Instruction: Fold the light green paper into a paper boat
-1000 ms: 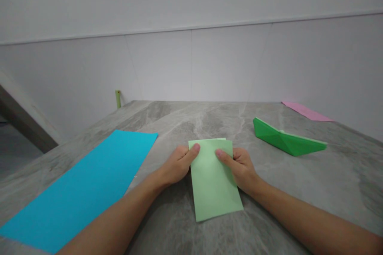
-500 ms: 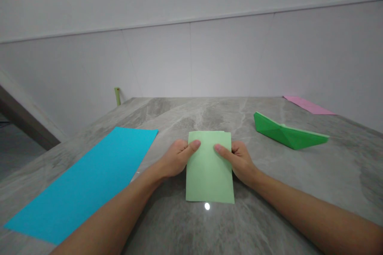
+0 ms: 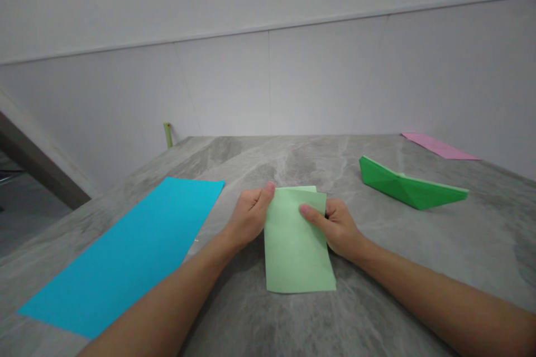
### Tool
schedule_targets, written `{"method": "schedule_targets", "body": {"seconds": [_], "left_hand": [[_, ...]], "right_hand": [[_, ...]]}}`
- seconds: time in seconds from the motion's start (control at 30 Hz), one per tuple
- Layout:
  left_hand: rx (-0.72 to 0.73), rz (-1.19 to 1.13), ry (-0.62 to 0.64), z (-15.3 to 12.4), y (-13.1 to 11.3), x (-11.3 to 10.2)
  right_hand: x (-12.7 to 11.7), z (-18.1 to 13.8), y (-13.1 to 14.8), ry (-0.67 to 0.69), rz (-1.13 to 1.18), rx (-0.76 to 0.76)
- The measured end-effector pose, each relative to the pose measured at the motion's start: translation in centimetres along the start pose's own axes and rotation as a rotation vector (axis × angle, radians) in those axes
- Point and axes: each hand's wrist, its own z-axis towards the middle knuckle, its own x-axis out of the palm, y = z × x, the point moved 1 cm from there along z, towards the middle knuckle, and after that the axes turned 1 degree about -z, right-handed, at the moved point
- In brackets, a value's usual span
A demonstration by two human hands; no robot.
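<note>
A folded light green paper (image 3: 297, 251) is held upright between my two hands above the tabletop. My left hand (image 3: 250, 215) pinches its upper left corner, the thumb tip at the top edge. My right hand (image 3: 339, 227) grips the upper right side, thumb flat on the front and fingers hidden behind. At the top, a back layer of the paper shows slightly offset from the front layer. To the right of my right hand sits a folded green paper boat (image 3: 412, 185). Left of my left hand lies a flat blue paper sheet (image 3: 129, 254).
The grey marbled table (image 3: 293, 159) runs back to a white wall (image 3: 226, 83). Near the far right corner lies a pink paper (image 3: 441, 147). A small light green strip (image 3: 168, 135) stands by the wall past the table's left edge.
My left thumb has slid from the front of the light green paper up to its top left corner. The layers have shifted apart at the top, and the front now tilts slightly.
</note>
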Motion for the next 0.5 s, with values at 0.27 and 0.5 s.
{"method": "schedule_targets", "body": {"seconds": [0.27, 0.5], "left_hand": [[-0.037, -0.165, -0.218, 0.8, -0.6, -0.6], [0.090, -0.137, -0.167, 0.3, -1.2, -0.8]], "right_hand": [[-0.1, 0.0, 0.1, -0.070, -0.020, 0.008], [-0.2, 0.0, -0.1, -0.092, -0.057, 0.012]]}}
